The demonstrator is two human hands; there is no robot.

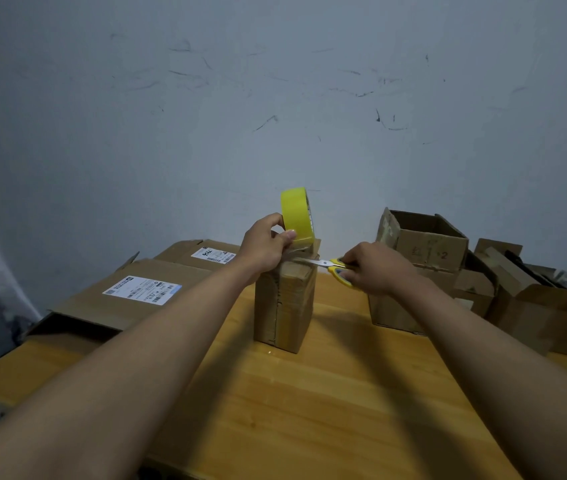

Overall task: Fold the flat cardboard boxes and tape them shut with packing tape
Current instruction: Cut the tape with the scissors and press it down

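1. box (284,306): small upright carton at centre of wooden table (310,410), closed up; tape strips visible down its near corner & across top. brown card, creased, looks reused.
2. step in hand (judged): cutting tape off roll after sealing top seam.
3. roll (297,216): yellow, held on edge just above box top, short clear tail running down to top.
4. left hand (264,242): fingers & thumb curled round roll's lower edge.
5. right hand (375,268): curled round yellow handles of scissors (330,265); blades point left at tape tail, at box top level. blade gap: cannot tell.
6. next move calls for: tail kept taut, clean snip, then press loose end flat.
7. surroundings: flat labelled boxes (136,296) left; open boxes (424,251) stacked right.
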